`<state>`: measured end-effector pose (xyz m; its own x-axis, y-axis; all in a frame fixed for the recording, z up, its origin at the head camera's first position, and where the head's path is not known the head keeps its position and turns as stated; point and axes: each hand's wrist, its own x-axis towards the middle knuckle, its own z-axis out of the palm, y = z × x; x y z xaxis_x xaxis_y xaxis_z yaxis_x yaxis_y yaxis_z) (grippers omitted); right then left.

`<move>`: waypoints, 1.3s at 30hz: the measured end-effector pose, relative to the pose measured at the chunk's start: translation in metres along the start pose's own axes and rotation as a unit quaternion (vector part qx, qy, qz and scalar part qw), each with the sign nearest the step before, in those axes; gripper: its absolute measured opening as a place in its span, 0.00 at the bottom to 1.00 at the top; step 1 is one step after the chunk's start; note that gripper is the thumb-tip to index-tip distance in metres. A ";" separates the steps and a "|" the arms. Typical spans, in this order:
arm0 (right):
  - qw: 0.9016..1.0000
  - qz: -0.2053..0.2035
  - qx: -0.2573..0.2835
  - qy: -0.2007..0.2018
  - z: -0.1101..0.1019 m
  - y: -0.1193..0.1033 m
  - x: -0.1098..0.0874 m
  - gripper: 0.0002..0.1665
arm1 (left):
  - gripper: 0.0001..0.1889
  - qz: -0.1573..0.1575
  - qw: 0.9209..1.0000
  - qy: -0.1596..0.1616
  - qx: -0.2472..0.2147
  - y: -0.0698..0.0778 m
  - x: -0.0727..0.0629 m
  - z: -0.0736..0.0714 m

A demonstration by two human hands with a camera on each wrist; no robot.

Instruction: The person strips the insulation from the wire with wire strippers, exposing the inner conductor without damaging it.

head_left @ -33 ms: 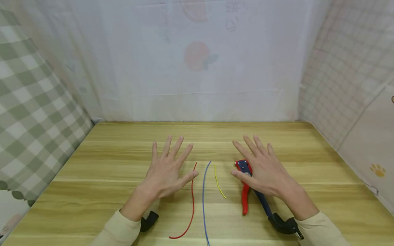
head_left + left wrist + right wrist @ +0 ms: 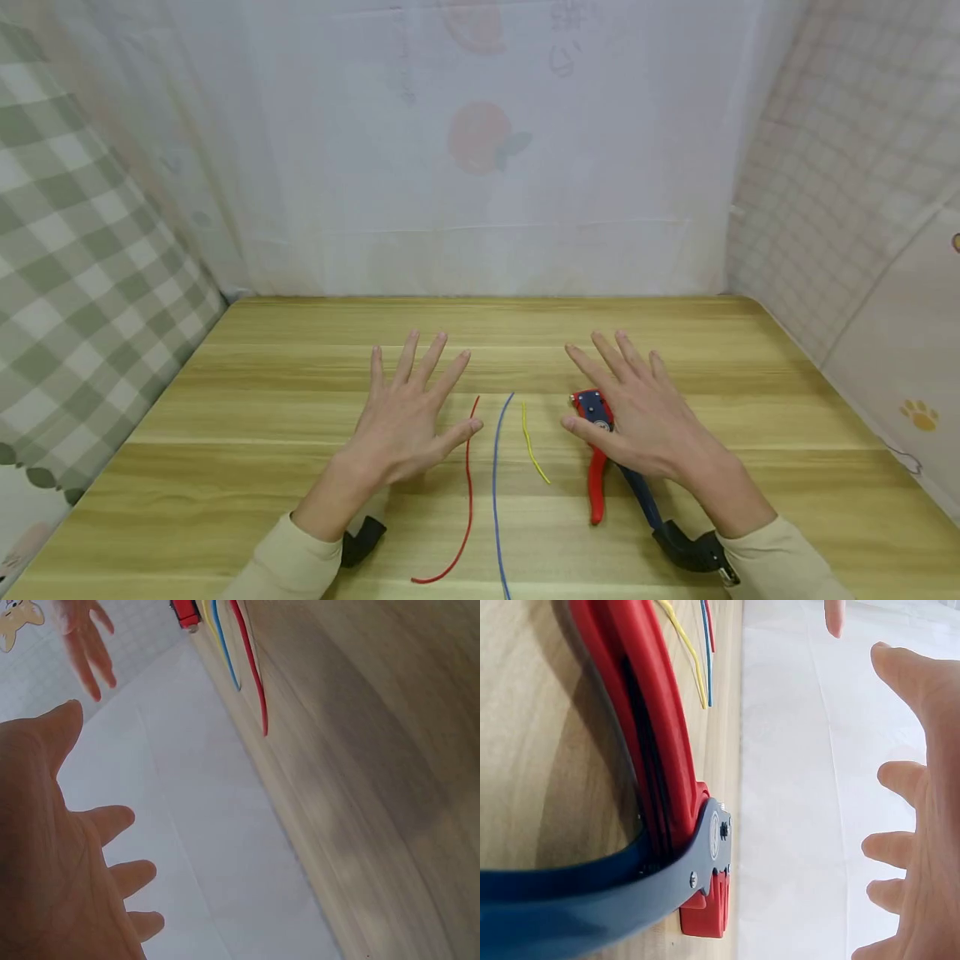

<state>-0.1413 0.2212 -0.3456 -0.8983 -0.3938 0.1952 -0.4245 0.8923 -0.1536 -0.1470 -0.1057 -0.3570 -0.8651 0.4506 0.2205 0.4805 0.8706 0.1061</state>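
My left hand [image 2: 401,429] hovers palm down above the table with its fingers spread and nothing held. A red wire [image 2: 470,500] lies on the wood just to its right. Beside that are a longer blue wire [image 2: 496,492] and a short yellow wire [image 2: 530,446]. My right hand [image 2: 648,421], fingers also spread, is held over a wire stripper [image 2: 597,487] and hides part of it. In the right wrist view the wire stripper [image 2: 664,742] shows one red handle and one dark blue handle standing apart, with a gap between that palm and the tool.
The wood-grain table [image 2: 225,467] ends at a pale cloth wall [image 2: 360,167] at the back. Green checked cloth [image 2: 75,217] hangs on the left and patterned cloth [image 2: 847,208] on the right. Black curved pieces show at both wrists.
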 end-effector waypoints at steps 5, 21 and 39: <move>1.000 0.010 0.001 0.000 -0.006 0.004 -0.004 0.51 | 0.43 0.005 1.000 -0.001 -0.005 0.003 0.003 0.000; 0.988 0.140 -0.024 -0.065 0.000 -0.017 -0.031 0.40 | 0.13 0.057 0.996 -0.040 -0.050 0.046 0.030 0.011; 0.970 0.201 0.106 -0.082 0.010 -0.014 -0.022 0.31 | 0.18 -0.029 0.987 -0.153 -0.041 0.086 0.058 0.039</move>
<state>-0.1168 0.2147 -0.3576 -0.9948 -0.0681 -0.0758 -0.0337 0.9221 -0.3854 -0.1616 0.0035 -0.3732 -0.8890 0.4491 -0.0893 0.4274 0.8838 0.1904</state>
